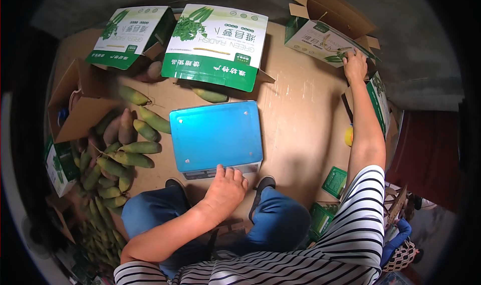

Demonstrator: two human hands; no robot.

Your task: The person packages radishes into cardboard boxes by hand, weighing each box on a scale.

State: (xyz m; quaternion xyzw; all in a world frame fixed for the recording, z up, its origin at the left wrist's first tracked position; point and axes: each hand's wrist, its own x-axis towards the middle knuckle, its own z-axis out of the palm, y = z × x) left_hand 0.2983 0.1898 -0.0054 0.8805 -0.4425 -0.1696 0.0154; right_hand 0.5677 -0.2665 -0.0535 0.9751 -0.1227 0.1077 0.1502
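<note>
A scale with a blue top (216,134) sits on the floor in front of my knees. My left hand (225,188) rests at its near edge, over the display panel, with the fingers curled and holding nothing I can see. At the upper right stands an open white and green carton (320,40) with its flaps up. My right hand (354,64) reaches to its right end, fingers bent over the edge by the printed side. What the right fingertips hold there is too small to tell.
Green radishes (125,158) and reddish tubers (127,127) lie piled at the left. Two printed cartons (215,44) (131,34) stand behind the scale. An open brown box (82,109) is at the far left. Green packs (334,181) lie by my right arm, near a yellow roll (348,135).
</note>
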